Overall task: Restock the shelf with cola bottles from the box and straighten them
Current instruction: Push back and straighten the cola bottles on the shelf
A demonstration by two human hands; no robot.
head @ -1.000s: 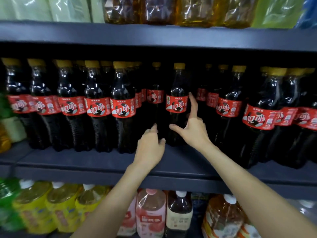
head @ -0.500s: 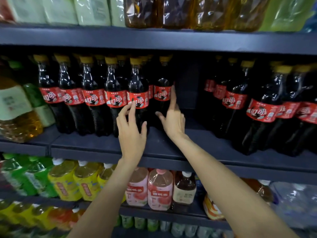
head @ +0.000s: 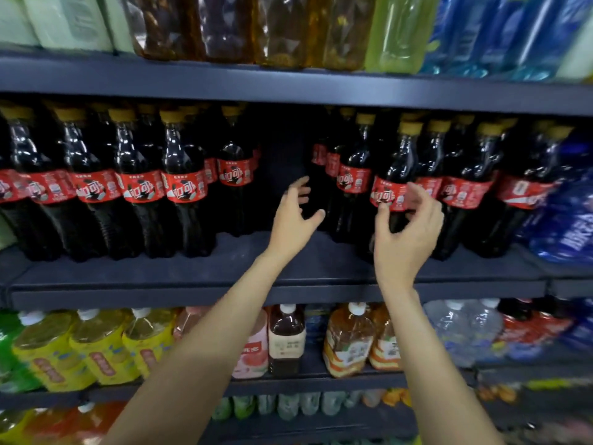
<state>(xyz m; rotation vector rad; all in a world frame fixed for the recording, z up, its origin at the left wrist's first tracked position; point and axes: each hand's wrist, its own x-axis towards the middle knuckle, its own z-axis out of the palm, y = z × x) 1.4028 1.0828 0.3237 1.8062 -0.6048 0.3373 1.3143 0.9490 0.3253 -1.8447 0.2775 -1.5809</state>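
A: Which step does the head view show?

B: Straightening, most likely. Both hands are raised to the middle shelf [head: 244, 293], where the cola bottles [head: 184, 187] stand in two groups — one at left, one at right — with a dark gap [head: 284, 162] between them. The left hand [head: 293, 220] hangs in that gap with fingers spread and relaxed, grasping nothing. The right hand [head: 406, 232] sits just in front of the front cola bottle [head: 390, 191] of the right group, fingers loosely curved beside its red label; it appears released, though whether a fingertip touches the label cannot be told through the blur.

A: What does the next move call for?

B: By my reading, closing both hands around that front bottle and sliding it left or turning its label forward — gently, since its neighbours stand close beside it and could tip.

A: What stays hidden or unclear?

B: The box is out of view. The rear rows of the shelf are lost in shadow, so the depth of the gap cannot be judged. The lower bottles [head: 348, 342] and upper packs [head: 224, 27] are partly cut off and blurred.
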